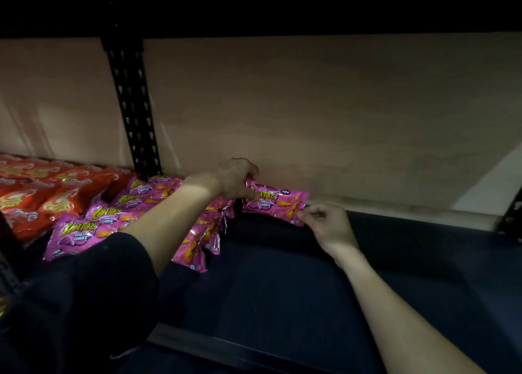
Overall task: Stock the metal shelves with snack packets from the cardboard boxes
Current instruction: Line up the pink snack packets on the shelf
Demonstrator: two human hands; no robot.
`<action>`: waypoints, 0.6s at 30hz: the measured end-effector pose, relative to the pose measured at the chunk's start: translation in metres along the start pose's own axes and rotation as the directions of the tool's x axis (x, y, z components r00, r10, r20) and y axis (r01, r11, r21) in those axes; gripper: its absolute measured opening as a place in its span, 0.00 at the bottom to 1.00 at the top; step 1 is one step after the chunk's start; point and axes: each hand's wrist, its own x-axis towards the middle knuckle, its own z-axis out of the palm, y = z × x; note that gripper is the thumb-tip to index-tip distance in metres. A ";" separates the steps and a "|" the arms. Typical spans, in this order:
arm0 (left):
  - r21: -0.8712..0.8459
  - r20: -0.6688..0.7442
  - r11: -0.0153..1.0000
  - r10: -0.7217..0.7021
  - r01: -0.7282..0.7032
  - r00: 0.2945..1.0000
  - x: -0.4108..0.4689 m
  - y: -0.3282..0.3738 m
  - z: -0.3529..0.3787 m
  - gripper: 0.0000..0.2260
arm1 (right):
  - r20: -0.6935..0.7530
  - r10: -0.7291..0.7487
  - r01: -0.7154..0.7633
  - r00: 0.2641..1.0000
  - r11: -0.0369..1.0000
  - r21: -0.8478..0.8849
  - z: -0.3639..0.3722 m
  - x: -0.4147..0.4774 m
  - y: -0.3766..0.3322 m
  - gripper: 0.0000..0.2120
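Note:
A pink snack packet (278,202) lies along the back of the dark metal shelf (282,274), against the wall. My left hand (234,177) grips its left end from above. My right hand (324,222) pinches its lower right corner between thumb and fingers. Just left of it, several more pink packets (93,226) lie overlapping in rows on the same shelf. No cardboard box is in view.
Orange-red snack packets (50,193) fill the shelf section at far left. A black perforated upright (132,105) stands at the back between the sections. A beige wall (310,113) backs the shelf. Dark bare shelf surface stretches to the right.

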 end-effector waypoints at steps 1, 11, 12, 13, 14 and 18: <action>0.012 0.006 1.000 -0.004 0.004 1.000 0.000 -0.002 0.004 0.22 | 0.012 -0.003 0.004 1.000 0.999 -0.051 0.001 0.000 0.004 0.05; 0.228 0.043 0.973 -0.053 0.042 0.998 0.003 -0.011 0.027 0.23 | 0.019 0.011 -0.006 1.000 0.957 -0.289 0.007 -0.001 0.008 0.07; 0.239 0.042 0.970 -0.053 0.042 0.998 0.004 -0.010 0.027 0.25 | 0.018 0.016 -0.010 1.000 0.956 -0.294 0.006 -0.001 0.008 0.08; 0.247 0.040 0.968 -0.054 0.043 0.998 0.005 -0.010 0.028 0.26 | 0.019 0.021 -0.014 1.000 0.956 -0.294 0.006 -0.001 0.008 0.08; 0.248 0.040 0.968 -0.055 0.043 0.998 0.005 -0.011 0.028 0.27 | 0.020 0.024 -0.017 1.000 0.956 -0.293 0.006 -0.001 0.007 0.08; 0.250 0.049 0.967 -0.064 0.050 0.997 0.008 -0.012 0.032 0.27 | 0.017 0.029 -0.023 0.999 0.955 -0.296 0.005 -0.001 0.007 0.08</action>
